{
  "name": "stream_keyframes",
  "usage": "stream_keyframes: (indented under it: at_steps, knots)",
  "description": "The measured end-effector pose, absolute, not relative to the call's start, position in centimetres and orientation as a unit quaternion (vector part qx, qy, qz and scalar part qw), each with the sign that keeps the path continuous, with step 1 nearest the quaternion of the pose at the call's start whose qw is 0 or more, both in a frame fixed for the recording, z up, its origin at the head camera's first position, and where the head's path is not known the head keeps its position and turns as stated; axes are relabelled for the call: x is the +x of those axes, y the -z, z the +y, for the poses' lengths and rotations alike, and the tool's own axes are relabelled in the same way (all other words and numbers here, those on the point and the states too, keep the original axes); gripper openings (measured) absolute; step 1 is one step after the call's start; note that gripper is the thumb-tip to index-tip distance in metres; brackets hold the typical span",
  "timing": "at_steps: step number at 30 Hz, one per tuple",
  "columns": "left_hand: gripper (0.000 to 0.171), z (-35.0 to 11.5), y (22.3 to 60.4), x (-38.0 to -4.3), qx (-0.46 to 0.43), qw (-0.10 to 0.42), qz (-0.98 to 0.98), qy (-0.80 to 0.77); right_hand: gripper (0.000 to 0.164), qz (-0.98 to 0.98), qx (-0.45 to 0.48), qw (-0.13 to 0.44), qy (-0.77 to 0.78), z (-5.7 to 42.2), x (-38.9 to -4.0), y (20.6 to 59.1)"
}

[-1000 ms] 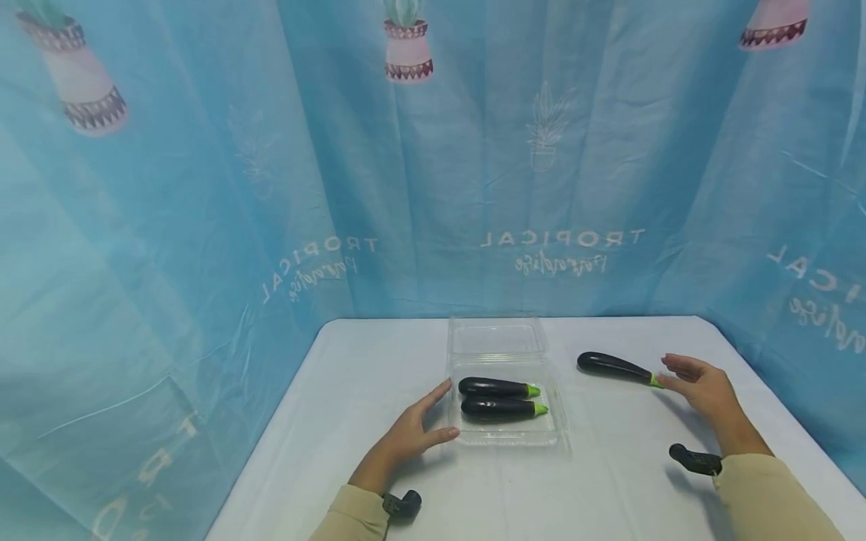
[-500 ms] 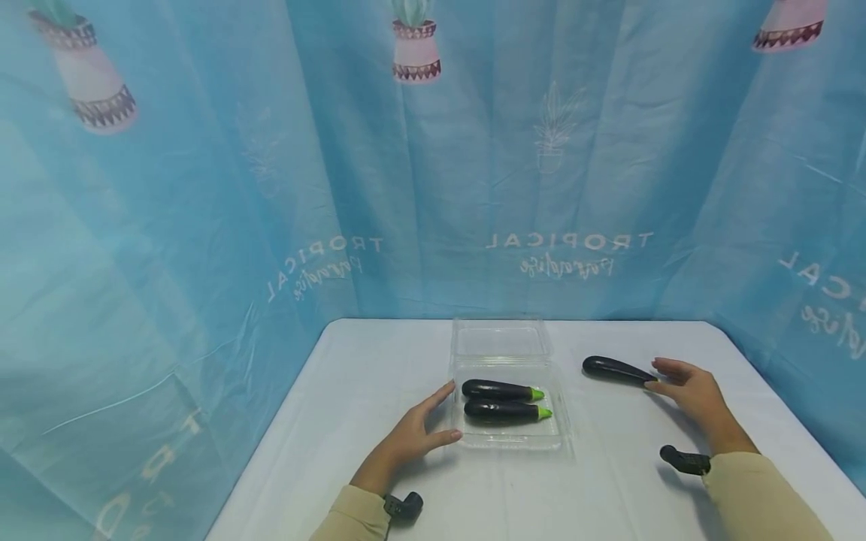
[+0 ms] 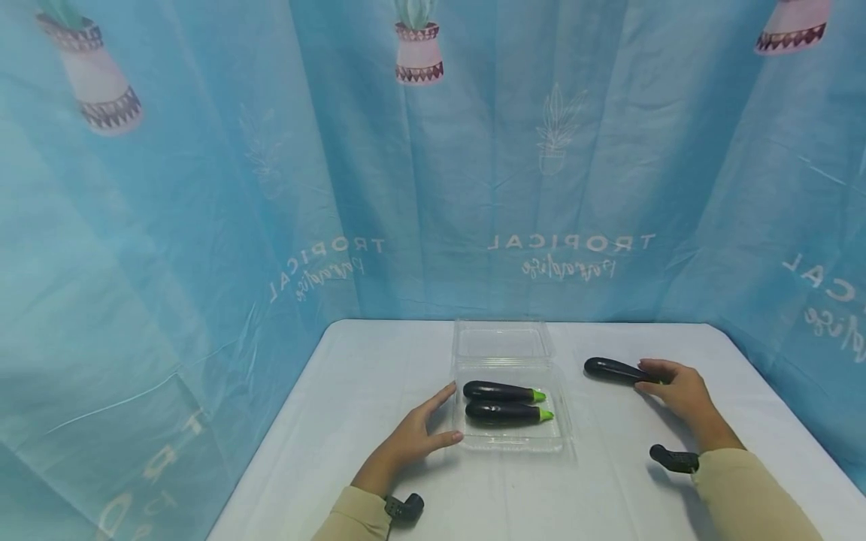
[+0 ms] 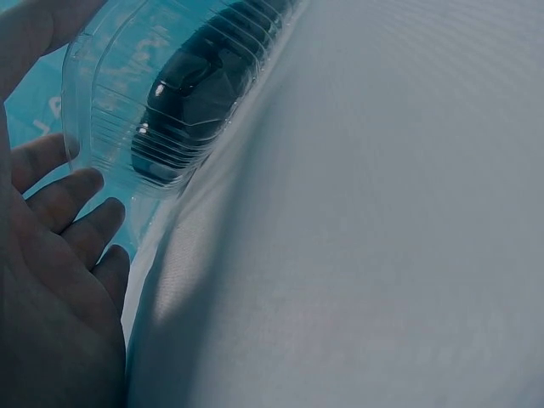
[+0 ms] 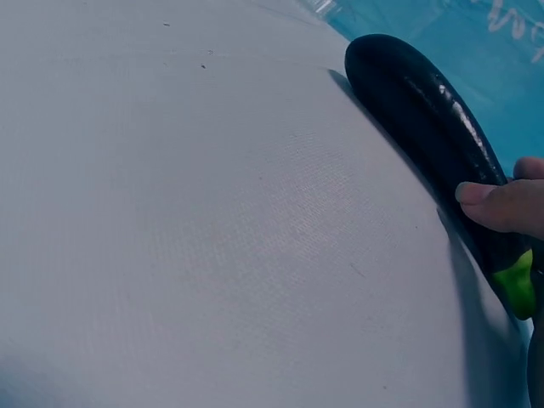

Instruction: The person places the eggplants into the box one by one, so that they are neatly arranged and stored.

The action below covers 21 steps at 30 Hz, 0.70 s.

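Note:
A clear plastic clamshell box (image 3: 507,442) lies with its lid folded back on the white table, two dark eggplants (image 3: 502,412) side by side in its base. My left hand (image 3: 408,437) is at the box's left side, thumb and index finger spread along the edge. In the left wrist view its fingers (image 4: 98,225) are loosely extended beside the clear wall. To the right of the box, my right hand (image 3: 682,389) pinches a third eggplant (image 3: 609,369) near its green stem end. The right wrist view shows the thumb (image 5: 501,206) across this eggplant; the other fingers are mostly hidden.
The lid (image 3: 502,342) reaches close to the table's back edge. Blue printed curtains (image 3: 433,188) hang behind the table and along both sides. Each wrist wears a black strap-on camera, such as the right wrist camera (image 3: 673,458).
My right hand has moved left along the third eggplant, from its stem tip onto its narrow end, and its fingers have closed round it. The left hand has stayed by the box.

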<state>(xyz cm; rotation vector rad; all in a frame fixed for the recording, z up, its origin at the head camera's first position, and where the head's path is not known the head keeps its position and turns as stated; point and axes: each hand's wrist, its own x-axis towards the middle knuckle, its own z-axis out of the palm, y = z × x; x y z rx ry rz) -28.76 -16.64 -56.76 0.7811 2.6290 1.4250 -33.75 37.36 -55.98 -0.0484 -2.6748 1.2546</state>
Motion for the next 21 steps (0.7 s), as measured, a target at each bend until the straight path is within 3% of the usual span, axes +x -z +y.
stream_keyframes:
  at_steps: [21]
  knots:
    - [0.09, -16.51, 56.58, -28.68, 0.248, 0.028, 0.856, -0.452, 0.056, -0.89, -0.034, 0.091, -0.446, 36.5, -33.32, 55.42]
